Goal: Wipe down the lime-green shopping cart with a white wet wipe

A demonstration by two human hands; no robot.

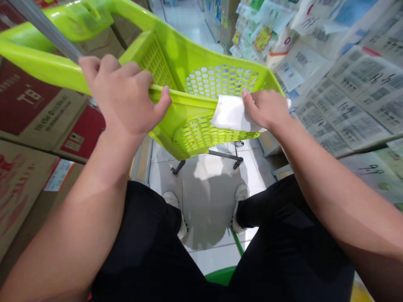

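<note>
A lime-green plastic shopping cart (189, 97) stands crosswise in front of me, with honeycomb openings in its sides. My left hand (121, 90) is closed over the near rim, knuckles up and thumb out to the right. Beside those knuckles, a grey metal pole (53, 31) slants in from the upper left; whether the hand touches it I cannot tell. Toward the cart's right end, my right hand (267, 107) presses a folded white cloth (231, 113) against the rim, the thumb on top. The fingers of that hand are mostly hidden behind the cloth and rim.
Cardboard boxes (28, 167) are stacked at left. Packaged goods with handwritten prices (346, 105) line the right side. Below the cart are its caster wheels (178, 167) and a tiled floor (204, 201) with my shoes on it. Something green (222, 275) lies between my legs.
</note>
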